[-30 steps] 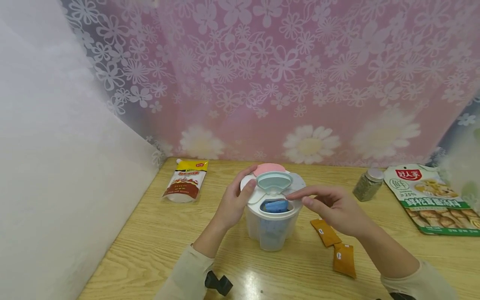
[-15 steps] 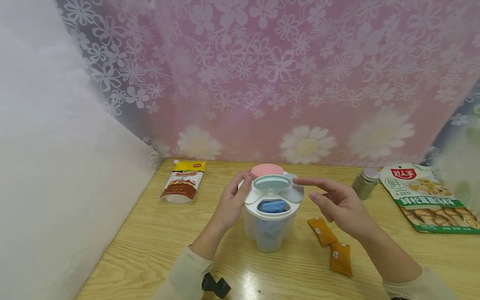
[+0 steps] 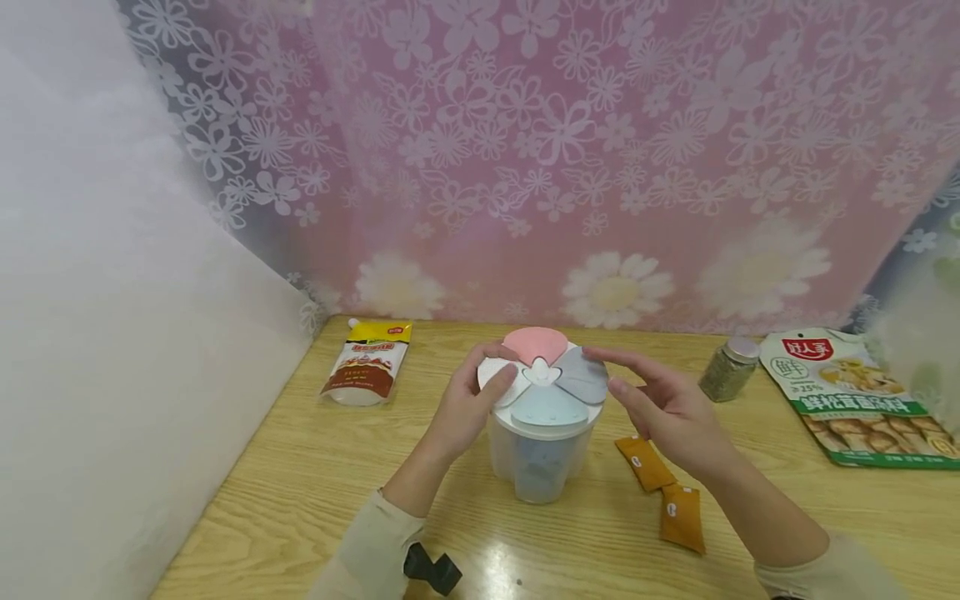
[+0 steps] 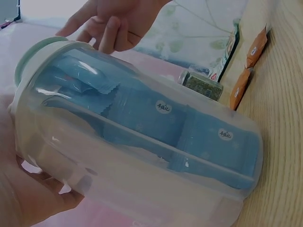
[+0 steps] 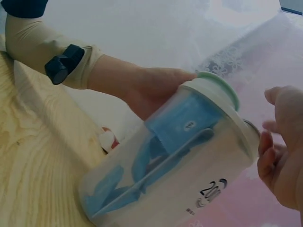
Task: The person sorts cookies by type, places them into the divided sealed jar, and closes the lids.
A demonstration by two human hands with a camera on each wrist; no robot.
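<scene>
A translucent lobed storage canister (image 3: pixel 542 467) stands on the table, its white lid divided into pink, white, grey and pale green flaps. The pale green flap (image 3: pixel 549 410) lies down over its compartment. Blue sachets (image 4: pixel 142 109) show through the wall in the left wrist view. My left hand (image 3: pixel 468 404) grips the canister at its left side, thumb on the white flap (image 3: pixel 495 379). My right hand (image 3: pixel 675 412) is at the opposite side, its index fingertip at the edge of the grey flap (image 3: pixel 583 375) and its thumb near the rim.
Two orange-brown sachets (image 3: pixel 681 517) lie right of the canister. Behind them are a glass jar of dried herbs (image 3: pixel 729 371) and a green-and-white food pouch (image 3: pixel 862 400). A spouted yellow-and-brown pouch (image 3: pixel 367 362) lies at the back left, before the pink flowered curtain (image 3: pixel 480 167).
The pale green flap, raised in both earlier frames, has gone down and covers the blue sachets. My right hand has shifted from the raised flap to the grey flap's edge.
</scene>
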